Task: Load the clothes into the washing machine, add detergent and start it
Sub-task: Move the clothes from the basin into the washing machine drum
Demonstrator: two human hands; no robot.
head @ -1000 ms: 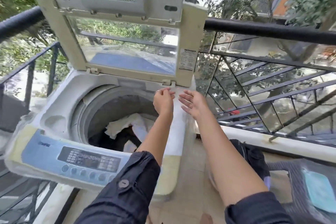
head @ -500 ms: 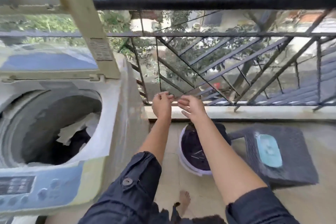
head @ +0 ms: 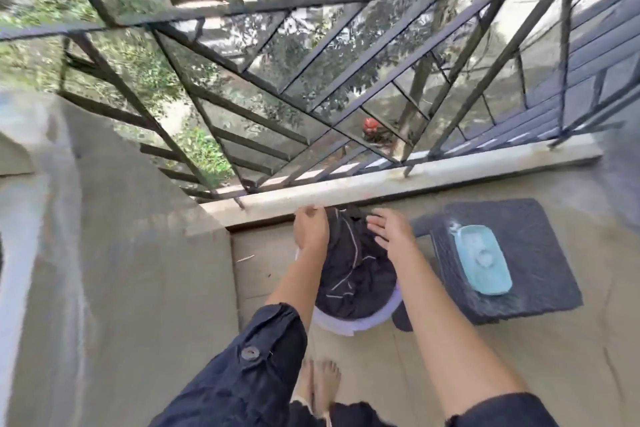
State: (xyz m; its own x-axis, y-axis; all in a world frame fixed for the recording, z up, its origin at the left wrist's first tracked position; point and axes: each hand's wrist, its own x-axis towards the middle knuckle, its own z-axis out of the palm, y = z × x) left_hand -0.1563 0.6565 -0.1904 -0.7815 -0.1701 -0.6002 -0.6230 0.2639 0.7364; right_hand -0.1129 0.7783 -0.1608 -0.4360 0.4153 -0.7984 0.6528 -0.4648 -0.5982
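A white bucket (head: 349, 322) stands on the balcony floor, filled with dark clothes (head: 353, 274) that have thin white stripes. My left hand (head: 311, 230) hovers over the bucket's left side, fingers loosely bent and holding nothing. My right hand (head: 391, 230) is over the bucket's right side with its fingers spread flat. Neither hand clearly touches the clothes. The beige side of the washing machine (head: 114, 253) fills the left; its drum and lid are out of view.
A dark woven stool (head: 519, 253) stands right of the bucket with a light blue dish (head: 483, 263) on it. A metal railing (head: 311, 80) on a low concrete curb (head: 381, 184) runs behind. My bare feet (head: 320, 381) stand on the tiled floor.
My view swung right and down, from the open washer drum to the bucket. Both hands moved from above the machine down to just over the dark clothes.
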